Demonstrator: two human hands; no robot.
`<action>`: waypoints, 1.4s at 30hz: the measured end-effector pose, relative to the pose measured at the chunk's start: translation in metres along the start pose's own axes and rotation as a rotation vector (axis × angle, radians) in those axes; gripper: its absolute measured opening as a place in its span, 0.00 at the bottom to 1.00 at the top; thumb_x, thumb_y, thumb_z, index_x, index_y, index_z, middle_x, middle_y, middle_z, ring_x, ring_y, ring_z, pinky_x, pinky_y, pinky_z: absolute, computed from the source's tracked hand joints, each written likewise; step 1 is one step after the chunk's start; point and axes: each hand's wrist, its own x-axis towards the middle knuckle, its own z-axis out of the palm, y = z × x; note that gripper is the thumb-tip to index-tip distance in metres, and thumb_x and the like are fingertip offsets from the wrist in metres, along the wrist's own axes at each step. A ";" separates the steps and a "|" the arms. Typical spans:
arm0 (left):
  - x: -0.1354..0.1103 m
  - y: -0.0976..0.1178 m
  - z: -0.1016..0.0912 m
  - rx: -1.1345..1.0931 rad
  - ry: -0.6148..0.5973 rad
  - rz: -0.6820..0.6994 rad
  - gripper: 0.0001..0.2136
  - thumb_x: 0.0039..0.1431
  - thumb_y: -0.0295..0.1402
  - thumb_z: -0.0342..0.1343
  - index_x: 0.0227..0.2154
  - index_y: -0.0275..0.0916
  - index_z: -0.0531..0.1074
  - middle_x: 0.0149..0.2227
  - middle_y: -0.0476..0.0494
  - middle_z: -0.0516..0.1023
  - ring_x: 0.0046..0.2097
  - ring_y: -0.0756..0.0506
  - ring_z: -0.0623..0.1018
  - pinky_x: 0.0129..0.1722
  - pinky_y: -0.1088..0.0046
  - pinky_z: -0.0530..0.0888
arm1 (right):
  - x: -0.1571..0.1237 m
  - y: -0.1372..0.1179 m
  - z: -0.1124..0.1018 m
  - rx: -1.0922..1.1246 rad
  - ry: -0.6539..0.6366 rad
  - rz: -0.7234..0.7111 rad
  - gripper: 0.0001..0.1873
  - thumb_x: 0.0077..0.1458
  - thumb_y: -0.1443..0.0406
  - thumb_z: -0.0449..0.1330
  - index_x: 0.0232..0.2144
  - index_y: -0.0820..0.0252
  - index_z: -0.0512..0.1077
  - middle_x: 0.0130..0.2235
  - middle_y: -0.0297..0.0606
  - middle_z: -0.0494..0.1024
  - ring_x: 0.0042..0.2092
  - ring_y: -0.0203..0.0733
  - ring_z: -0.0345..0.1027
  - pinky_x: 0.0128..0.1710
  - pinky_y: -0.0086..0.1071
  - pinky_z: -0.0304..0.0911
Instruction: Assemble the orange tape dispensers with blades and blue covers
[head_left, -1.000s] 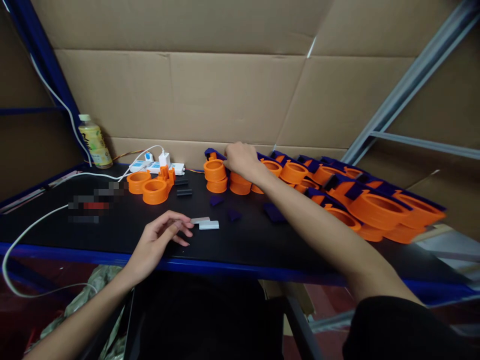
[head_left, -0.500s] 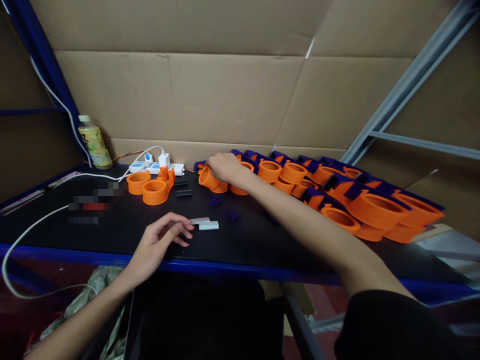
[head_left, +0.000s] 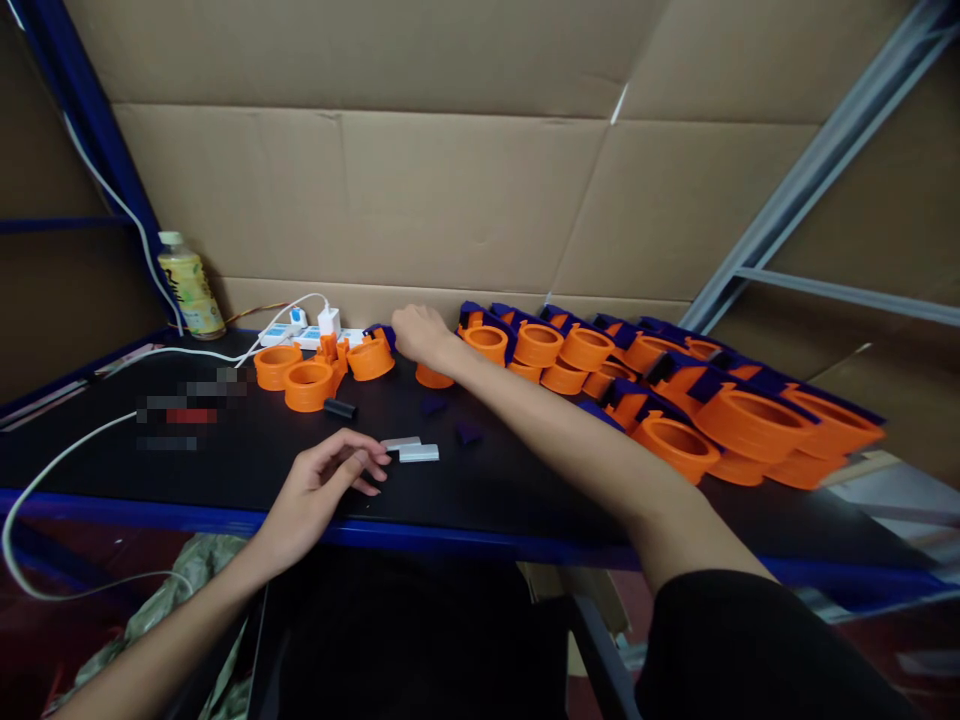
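My right hand (head_left: 424,335) is closed at the back of the table on an orange ring with a purple part (head_left: 371,360); its fingertips are partly hidden. Below that hand an orange ring (head_left: 435,377) shows in part. My left hand (head_left: 334,480) rests near the front edge with fingers loosely curled and apart, holding nothing visible. Its fingertips are beside two flat pale strips (head_left: 418,453), perhaps touching one. Between the hands lie small dark purple pieces (head_left: 469,432). A black piece (head_left: 340,408) lies beside a front orange ring (head_left: 308,387).
Rows of stacked orange rings with purple parts (head_left: 675,447) fill the right side of the black table (head_left: 480,490). A white power strip (head_left: 349,335) with plugs and cables lies at the back. A drink bottle (head_left: 191,290) stands in the left corner. Cardboard (head_left: 450,190) walls the back.
My right hand has moved left, carrying the orange ring with its purple part to the other loose rings. The black piece there now lies nearer and further left. My left hand has stayed still.
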 end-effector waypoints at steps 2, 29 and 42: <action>0.000 0.000 0.000 0.005 0.000 0.000 0.12 0.65 0.41 0.57 0.40 0.39 0.80 0.40 0.39 0.82 0.39 0.42 0.82 0.36 0.65 0.82 | 0.000 -0.002 0.005 -0.009 0.015 0.029 0.21 0.62 0.64 0.56 0.50 0.78 0.76 0.48 0.68 0.78 0.52 0.62 0.74 0.48 0.44 0.68; 0.015 -0.001 -0.018 -0.350 0.090 -0.122 0.08 0.62 0.32 0.58 0.36 0.34 0.80 0.38 0.35 0.83 0.45 0.39 0.80 0.45 0.62 0.78 | -0.005 -0.012 0.041 -0.085 0.110 -0.173 0.15 0.59 0.72 0.55 0.46 0.70 0.77 0.47 0.58 0.79 0.50 0.56 0.74 0.49 0.43 0.65; 0.010 0.005 -0.015 -0.365 0.035 -0.112 0.06 0.62 0.30 0.57 0.35 0.34 0.78 0.35 0.38 0.81 0.36 0.43 0.79 0.32 0.67 0.78 | 0.051 -0.054 0.055 -0.106 0.045 -0.238 0.11 0.59 0.73 0.57 0.43 0.68 0.76 0.48 0.55 0.80 0.52 0.53 0.73 0.53 0.46 0.64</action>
